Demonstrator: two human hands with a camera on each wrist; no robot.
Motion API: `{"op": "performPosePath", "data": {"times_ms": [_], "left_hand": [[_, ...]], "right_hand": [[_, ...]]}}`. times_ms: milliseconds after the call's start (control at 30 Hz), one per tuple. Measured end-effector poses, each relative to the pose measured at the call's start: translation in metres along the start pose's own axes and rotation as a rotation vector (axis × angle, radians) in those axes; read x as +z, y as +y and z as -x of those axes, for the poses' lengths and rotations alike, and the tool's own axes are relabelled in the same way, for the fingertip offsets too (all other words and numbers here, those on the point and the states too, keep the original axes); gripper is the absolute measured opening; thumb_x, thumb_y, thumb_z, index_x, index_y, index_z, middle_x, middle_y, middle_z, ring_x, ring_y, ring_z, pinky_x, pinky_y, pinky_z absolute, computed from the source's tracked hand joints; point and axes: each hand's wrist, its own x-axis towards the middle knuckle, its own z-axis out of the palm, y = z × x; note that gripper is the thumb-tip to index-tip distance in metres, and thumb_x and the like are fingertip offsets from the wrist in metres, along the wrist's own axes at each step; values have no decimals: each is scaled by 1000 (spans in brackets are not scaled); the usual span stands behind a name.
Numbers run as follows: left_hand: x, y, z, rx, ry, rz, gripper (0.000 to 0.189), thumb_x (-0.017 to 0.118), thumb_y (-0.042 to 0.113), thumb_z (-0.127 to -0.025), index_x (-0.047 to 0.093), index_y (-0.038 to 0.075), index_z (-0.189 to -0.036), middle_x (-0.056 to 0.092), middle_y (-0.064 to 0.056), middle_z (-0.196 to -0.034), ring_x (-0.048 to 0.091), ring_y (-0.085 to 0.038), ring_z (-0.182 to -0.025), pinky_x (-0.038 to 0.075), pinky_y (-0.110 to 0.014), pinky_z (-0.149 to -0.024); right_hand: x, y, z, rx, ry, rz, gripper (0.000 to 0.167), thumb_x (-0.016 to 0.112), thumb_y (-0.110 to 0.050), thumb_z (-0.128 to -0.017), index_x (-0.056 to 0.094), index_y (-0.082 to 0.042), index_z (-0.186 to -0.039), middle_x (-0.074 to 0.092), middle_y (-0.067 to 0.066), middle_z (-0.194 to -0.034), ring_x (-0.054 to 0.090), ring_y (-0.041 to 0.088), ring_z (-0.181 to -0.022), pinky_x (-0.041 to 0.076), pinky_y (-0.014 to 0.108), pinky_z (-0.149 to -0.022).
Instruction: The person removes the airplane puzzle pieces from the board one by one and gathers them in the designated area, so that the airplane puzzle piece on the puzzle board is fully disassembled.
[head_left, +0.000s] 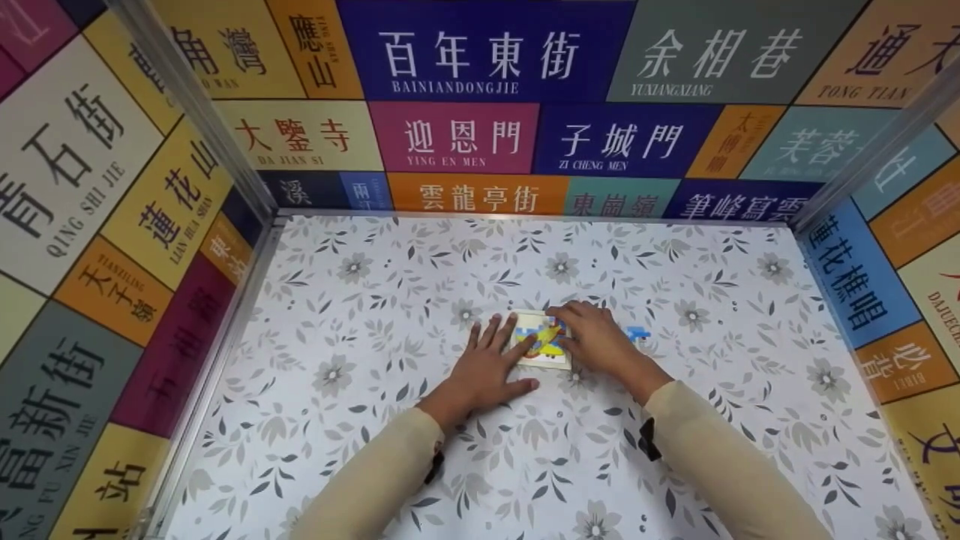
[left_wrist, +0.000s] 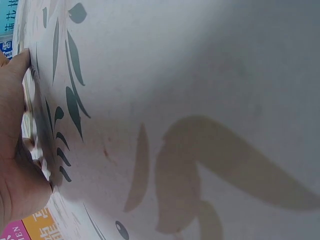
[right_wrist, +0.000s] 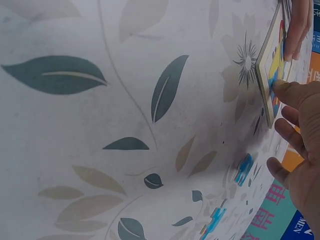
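Note:
A small cream-framed jigsaw puzzle board lies flat, its picture yellow, blue and red. My left hand rests palm down at its left side, fingers spread, with the index finger reaching onto the yellow part. On the right side, my right hand reaches over the board's edge. In the right wrist view its thumb presses near a blue part at the board's corner, while the other fingers bend loosely beside it. The left wrist view shows only part of the left hand against the tabletop; the board is not visible there.
Loose blue puzzle pieces lie right of the right hand; two blue patches, one a piece, show in the right wrist view. A floral-patterned cover spreads over the table. Panels with street names stand around three sides.

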Motion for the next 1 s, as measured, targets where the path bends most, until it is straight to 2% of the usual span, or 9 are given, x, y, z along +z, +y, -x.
{"op": "performPosePath", "data": {"times_ms": [400,633,833,1000], "left_hand": [[0,-2,0,-6,-22,16,85,42,78,-108,20,36,-178,1,-9,-189,-1,-37,-176,3,-63,-140],[0,-1,0,-13,-29,9,84,43,77,-108,19,37,-179,0,-9,-189,-1,-37,-175,2,-62,-140],[-1,-1,0,-3,-15,20,84,45,74,-108,22,35,-178,3,-10,-189,1,-38,-175,5,-64,-140],[-1,-1,0,-5,-11,16,84,44,76,-108,21,35,-178,3,-9,-189,1,-37,-175,5,-63,-140]], "right_hand": [[-2,-4,-5,9,-38,-9,52,77,-15,-105,62,-14,-155,68,18,-144,63,45,-138,45,77,-114],[-2,-5,-6,13,-52,-20,50,75,-12,-106,63,-16,-154,67,16,-144,62,42,-139,45,76,-115],[-1,-4,-7,-15,-46,-30,48,72,-8,-107,64,-15,-153,65,13,-144,61,41,-132,49,75,-109],[-2,-5,-8,46,-60,-26,46,73,-11,-107,67,-15,-152,59,13,-138,56,38,-126,49,72,-105]]}}
